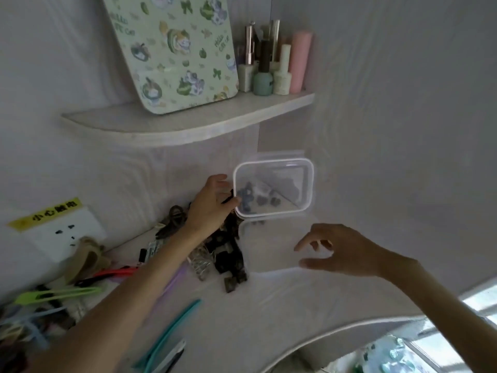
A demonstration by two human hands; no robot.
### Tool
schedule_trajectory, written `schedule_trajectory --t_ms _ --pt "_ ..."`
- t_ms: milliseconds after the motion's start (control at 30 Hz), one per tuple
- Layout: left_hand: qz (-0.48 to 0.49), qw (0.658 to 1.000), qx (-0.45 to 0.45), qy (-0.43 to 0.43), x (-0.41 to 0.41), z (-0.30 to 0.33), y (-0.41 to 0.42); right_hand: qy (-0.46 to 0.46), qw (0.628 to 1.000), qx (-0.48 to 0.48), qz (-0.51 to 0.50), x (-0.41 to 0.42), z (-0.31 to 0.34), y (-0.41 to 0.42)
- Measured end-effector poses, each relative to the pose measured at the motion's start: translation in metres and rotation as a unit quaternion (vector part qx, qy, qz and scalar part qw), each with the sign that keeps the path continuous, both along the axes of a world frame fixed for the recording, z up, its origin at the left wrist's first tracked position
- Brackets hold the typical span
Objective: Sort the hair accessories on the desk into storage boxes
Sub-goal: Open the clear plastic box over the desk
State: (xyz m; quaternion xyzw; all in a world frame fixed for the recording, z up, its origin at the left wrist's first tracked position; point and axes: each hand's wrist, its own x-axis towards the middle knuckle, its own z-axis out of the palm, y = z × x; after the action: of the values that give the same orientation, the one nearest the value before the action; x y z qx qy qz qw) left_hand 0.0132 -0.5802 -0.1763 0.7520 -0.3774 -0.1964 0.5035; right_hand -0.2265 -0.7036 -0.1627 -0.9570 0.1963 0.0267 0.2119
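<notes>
Clear storage box (306,184), white-rimmed, tilted up on edge at far centre of tabletop (269,305); few small dark hair accessories (246,197) inside. Left hand (212,203): gripping box's left rim, thumb on the rim. Right hand (341,250): fingers spread loosely, holding nothing, hovering over a clear lid (269,243) lying flat just near of box. Pile of dark clips (228,254) left of lid. Coloured clips (53,294) near left. Teal clip (172,327) near centre. Shelf (188,122) above, with patterned board (174,49) and bottles (274,63). Wall socket (64,232) at left.
</notes>
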Motion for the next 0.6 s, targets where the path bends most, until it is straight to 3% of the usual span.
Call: schedule_trajectory --t_ms 200,333,500,600 --pt "0.023 0.994 -0.032 -0.099 -0.014 0.0 0.059 -0.217 0.97 -0.093 -0.052 0.003 -0.026 0.035" --pt "0.046 0.99 -0.01 -0.131 -0.041 -0.003 0.122 -0.302 0.938 -0.167 -0.015 0.002 -0.036 0.075" --pt "0.049 0.977 0.121 -0.17 -0.068 -0.011 0.194 -0.324 0.931 -0.154 0.071 0.011 -0.051 0.136" --pt "0.049 0.943 0.236 -0.23 -0.08 -0.025 0.227 -0.257 0.949 -0.131 0.123 0.037 -0.067 0.172"
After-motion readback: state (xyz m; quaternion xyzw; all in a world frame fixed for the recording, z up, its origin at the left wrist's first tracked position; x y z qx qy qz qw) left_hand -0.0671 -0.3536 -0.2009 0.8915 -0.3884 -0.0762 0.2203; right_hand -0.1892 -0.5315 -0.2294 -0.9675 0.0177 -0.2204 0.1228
